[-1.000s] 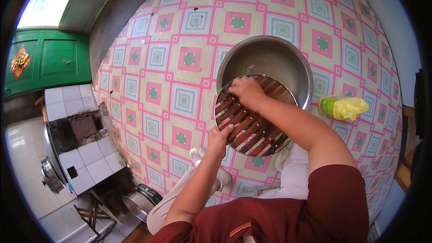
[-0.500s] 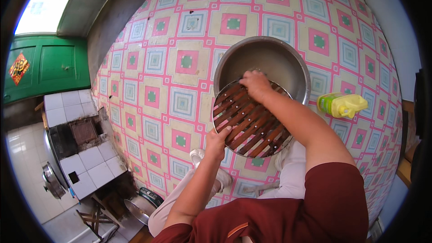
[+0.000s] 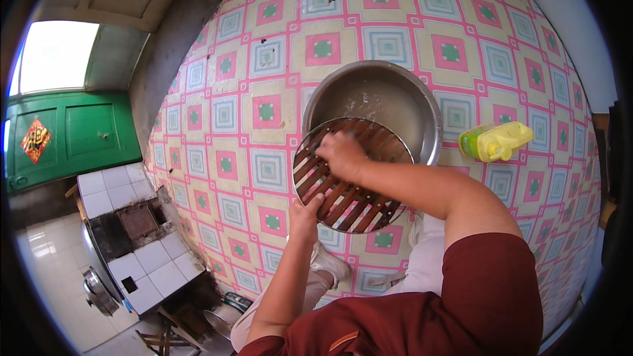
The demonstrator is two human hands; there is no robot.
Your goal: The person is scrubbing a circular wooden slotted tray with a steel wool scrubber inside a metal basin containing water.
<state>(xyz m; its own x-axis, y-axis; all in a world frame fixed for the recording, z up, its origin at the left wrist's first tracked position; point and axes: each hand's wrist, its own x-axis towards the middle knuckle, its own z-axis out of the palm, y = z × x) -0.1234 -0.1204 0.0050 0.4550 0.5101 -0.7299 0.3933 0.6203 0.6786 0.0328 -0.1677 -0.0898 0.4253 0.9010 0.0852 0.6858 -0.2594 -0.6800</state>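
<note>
Since the earlier frame in the head view, the right hand [image 3: 341, 156] has been moving back from the far rim of the round slatted rack [image 3: 356, 203] and is now bending its fingers over the brown slats; motion is blurring it, and I cannot tell whether it is pinching anything. Meanwhile, the left hand [image 3: 304, 221] is pinching the near-left rim, its thumb pressing on top and its other fingers staying largely hidden. That rack is tilting in front of the person, its far part overlapping the near side of a wide metal basin [image 3: 432, 117]; whether the two are touching, I cannot tell. Cloudy liquid is filling part of the basin, which is sitting on the pink-patterned floor [image 3: 266, 112]. Right of the basin, well apart from both hands, a yellow jug [image 3: 494, 142] is showing a green label. Far left, a white-tiled counter [image 3: 150, 257] is standing near a green door [image 3: 79, 125].
</note>
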